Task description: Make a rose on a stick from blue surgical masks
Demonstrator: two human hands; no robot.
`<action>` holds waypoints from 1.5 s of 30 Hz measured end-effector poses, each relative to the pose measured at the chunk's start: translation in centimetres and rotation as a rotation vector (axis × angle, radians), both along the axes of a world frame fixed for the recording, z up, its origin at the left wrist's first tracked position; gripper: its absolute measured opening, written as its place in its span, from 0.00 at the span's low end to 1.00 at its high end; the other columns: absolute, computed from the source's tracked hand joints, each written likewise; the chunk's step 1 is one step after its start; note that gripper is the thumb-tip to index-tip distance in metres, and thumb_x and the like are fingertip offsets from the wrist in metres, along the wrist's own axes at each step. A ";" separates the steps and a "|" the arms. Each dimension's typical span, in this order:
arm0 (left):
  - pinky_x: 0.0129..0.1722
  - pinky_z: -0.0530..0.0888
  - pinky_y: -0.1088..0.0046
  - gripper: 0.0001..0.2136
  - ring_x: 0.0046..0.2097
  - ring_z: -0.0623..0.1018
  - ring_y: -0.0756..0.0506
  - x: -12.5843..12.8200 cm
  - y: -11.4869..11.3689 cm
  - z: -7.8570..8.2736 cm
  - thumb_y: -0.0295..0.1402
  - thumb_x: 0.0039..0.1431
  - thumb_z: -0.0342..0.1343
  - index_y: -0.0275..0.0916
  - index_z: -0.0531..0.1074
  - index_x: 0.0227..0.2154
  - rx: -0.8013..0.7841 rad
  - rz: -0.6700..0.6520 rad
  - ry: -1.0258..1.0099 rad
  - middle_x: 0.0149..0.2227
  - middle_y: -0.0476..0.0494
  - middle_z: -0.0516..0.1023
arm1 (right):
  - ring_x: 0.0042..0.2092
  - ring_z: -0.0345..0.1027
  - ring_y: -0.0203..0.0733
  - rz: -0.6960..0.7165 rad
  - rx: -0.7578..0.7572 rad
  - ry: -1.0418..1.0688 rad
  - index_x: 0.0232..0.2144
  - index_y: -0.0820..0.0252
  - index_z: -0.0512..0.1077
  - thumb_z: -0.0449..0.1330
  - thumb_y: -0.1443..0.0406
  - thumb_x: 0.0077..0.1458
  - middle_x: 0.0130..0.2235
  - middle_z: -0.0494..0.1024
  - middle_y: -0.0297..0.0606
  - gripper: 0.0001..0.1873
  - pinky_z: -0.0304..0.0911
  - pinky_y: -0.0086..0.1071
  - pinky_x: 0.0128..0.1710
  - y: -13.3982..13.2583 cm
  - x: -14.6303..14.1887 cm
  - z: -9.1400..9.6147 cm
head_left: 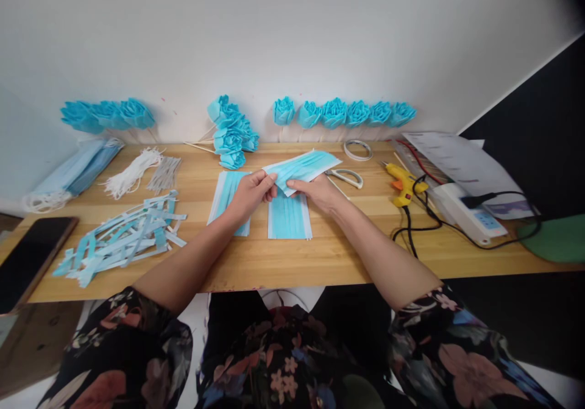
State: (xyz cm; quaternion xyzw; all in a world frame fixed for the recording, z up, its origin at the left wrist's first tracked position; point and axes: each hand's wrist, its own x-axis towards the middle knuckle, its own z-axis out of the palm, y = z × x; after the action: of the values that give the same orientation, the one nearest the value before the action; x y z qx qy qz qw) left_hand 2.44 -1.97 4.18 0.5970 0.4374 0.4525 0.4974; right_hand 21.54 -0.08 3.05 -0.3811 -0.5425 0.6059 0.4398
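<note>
Between my hands is a blue pleated face mask (304, 166) with white edges and no ear loops showing, held tilted above the table. My left hand (256, 192) pinches its left end between thumb and fingers. Toward its lower edge, my right hand (317, 191) grips it with the thumb on top and the fingers hidden beneath. Below the hands lie two groups of flat blue mask pieces: the left mask pieces (228, 199) are partly covered by my left hand, and the right mask pieces (289, 219) lie under the held mask.
Blue flowers (336, 113) line the wall, with a flower bunch (231, 135) nearer. At left are whole masks (75, 171), white loops (132, 171), metal strips (164, 174), cut strips (128, 235) and a phone (34, 259). At right: scissors (354, 180), tape (358, 150), glue gun (404, 183), power strip (470, 214).
</note>
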 end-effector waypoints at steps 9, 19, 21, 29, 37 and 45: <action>0.25 0.67 0.74 0.23 0.22 0.69 0.52 0.3 -0.2 0.1 0.52 0.46 0.69 0.38 0.68 0.21 -0.054 0.000 -0.016 0.20 0.48 0.74 | 0.31 0.70 0.39 -0.018 0.029 0.007 0.25 0.58 0.76 0.75 0.52 0.40 0.27 0.77 0.34 0.19 0.68 0.35 0.32 -0.2 -0.2 0.4; 0.27 0.68 0.73 0.20 0.23 0.69 0.51 0.1 -0.2 0.1 0.49 0.49 0.65 0.38 0.69 0.18 -0.008 -0.049 0.121 0.18 0.49 0.71 | 0.31 0.72 0.39 -0.093 -0.039 0.133 0.28 0.58 0.77 0.76 0.55 0.39 0.29 0.80 0.33 0.17 0.68 0.35 0.33 0.2 -0.1 -0.5; 0.27 0.68 0.73 0.18 0.23 0.70 0.51 0.2 -0.3 0.2 0.46 0.50 0.63 0.38 0.69 0.18 0.006 -0.058 0.156 0.19 0.49 0.72 | 0.31 0.73 0.40 -0.104 -0.065 0.160 0.28 0.58 0.78 0.76 0.55 0.38 0.30 0.81 0.33 0.18 0.69 0.36 0.35 0.3 0.0 -0.5; 0.29 0.69 0.72 0.14 0.25 0.71 0.49 0.2 -0.5 0.6 0.43 0.50 0.60 0.39 0.69 0.19 -0.019 -0.064 0.249 0.20 0.49 0.72 | 0.38 0.77 0.48 -0.186 -0.038 0.241 0.31 0.57 0.79 0.77 0.52 0.36 0.31 0.83 0.35 0.22 0.73 0.42 0.42 0.6 0.2 0.0; 0.29 0.68 0.72 0.15 0.24 0.69 0.50 0.2 -0.5 0.3 0.43 0.50 0.61 0.39 0.68 0.18 -0.033 -0.104 0.306 0.19 0.50 0.70 | 0.53 0.75 0.52 -0.311 0.085 0.310 0.38 0.53 0.76 0.74 0.47 0.37 0.42 0.85 0.35 0.28 0.72 0.43 0.52 1.2 1.3 1.5; 0.27 0.66 0.73 0.16 0.23 0.69 0.50 -0.1 -0.4 0.2 0.44 0.48 0.63 0.39 0.68 0.17 -0.059 -0.112 0.316 0.18 0.49 0.71 | 0.61 0.69 0.51 -0.465 0.183 0.270 0.39 0.49 0.74 0.68 0.42 0.41 0.48 0.82 0.36 0.28 0.71 0.43 0.55 1.8 2.4 2.6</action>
State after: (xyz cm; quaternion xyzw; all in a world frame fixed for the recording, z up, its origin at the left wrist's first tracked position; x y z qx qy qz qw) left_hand 2.36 -2.42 4.42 0.6694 0.4892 0.3115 0.4643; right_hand 23.90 1.72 5.67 -0.3699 -0.4292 0.4825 0.6679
